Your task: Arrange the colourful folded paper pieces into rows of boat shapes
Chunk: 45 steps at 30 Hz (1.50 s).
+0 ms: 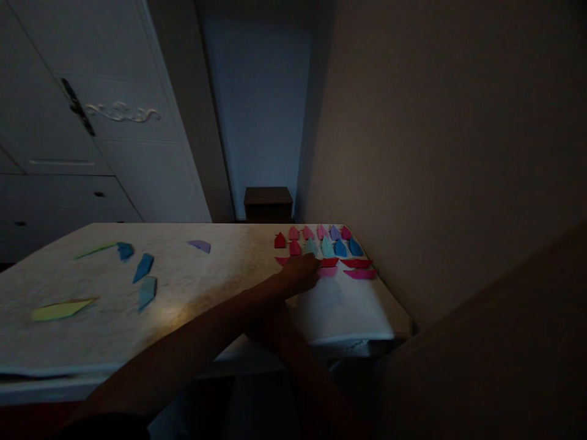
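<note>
Reaching with the left hand (300,273) into rows of folded paper, fingers curled close together over the near strips, beside a red strip (329,263) just right of the fingertips; impossible to tell from this angle whether gripping anything. Crossing below the left forearm, mostly hidden, the right hand (265,327), too dark to read for opening or hold. Standing just beyond the left fingers, pointed pieces in teal (327,247) and blue (354,247); lying to their right, a magenta strip (360,274). At risk, by judgement: knocking a neighbour askew, through a knuckle brushing so tight a layout; creasing a fold, through too firm a pinch; misjudging a placement, through dim light and crossed arms. Spreading well left of the fingers, a pale, mottled table (224,263), scattered with purple (200,245), blue (143,267) and yellow (64,310) pieces. Farther beyond the fingers, a low brown stand (268,195); far left, white cabinets (137,171); close on the right, a plain wall (435,153).
</note>
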Available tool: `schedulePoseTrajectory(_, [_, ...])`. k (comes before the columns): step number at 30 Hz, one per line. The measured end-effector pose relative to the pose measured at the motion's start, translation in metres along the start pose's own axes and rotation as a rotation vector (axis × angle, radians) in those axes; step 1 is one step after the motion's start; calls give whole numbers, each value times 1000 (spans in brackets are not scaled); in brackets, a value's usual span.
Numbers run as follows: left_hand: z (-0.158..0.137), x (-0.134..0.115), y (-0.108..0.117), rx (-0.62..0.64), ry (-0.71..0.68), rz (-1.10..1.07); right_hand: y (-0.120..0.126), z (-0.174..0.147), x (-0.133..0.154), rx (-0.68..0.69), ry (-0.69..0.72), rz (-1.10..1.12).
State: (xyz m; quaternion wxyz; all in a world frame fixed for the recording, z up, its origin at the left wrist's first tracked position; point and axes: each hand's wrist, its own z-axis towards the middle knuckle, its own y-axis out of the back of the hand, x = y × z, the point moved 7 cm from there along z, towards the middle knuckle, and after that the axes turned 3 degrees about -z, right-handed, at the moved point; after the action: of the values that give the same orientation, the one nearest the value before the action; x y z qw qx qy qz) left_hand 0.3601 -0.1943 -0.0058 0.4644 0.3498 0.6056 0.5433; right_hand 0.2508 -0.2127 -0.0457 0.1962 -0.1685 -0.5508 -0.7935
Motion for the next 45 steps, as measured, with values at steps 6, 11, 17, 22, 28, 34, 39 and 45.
schedulePoseTrajectory(6, [-4, -5, 3, -16, -9, 0, -1, -2, 0, 2, 7, -17])
schedulePoseTrajectory(11, [-9, -5, 10, -80, -18, -41, 4, -1, 6, 40, 45, -31])
schedulePoseTrajectory(17, [-36, 11, 40, -328, -37, -192, 5, 2, 4, 39, 36, -138])
schedulePoseTrajectory(22, [-92, 41, 55, -456, 9, -299, 8, 6, 4, 77, 19, -216])
schedulePoseTrajectory(28, [-179, 101, 47, -617, 111, -425, 15, 6, 11, 136, 25, -253])
schedulePoseTrajectory(34, [-258, 156, 31, -622, 324, -528, 20, 1, 15, 91, 28, -239])
schedulePoseTrajectory(39, [-304, 183, 29, -712, 392, -664, 18, 6, 6, 159, -61, -209])
schedulePoseTrajectory(45, [-312, 192, 25, -792, 391, -821, -3, 52, 42, 194, 81, -162])
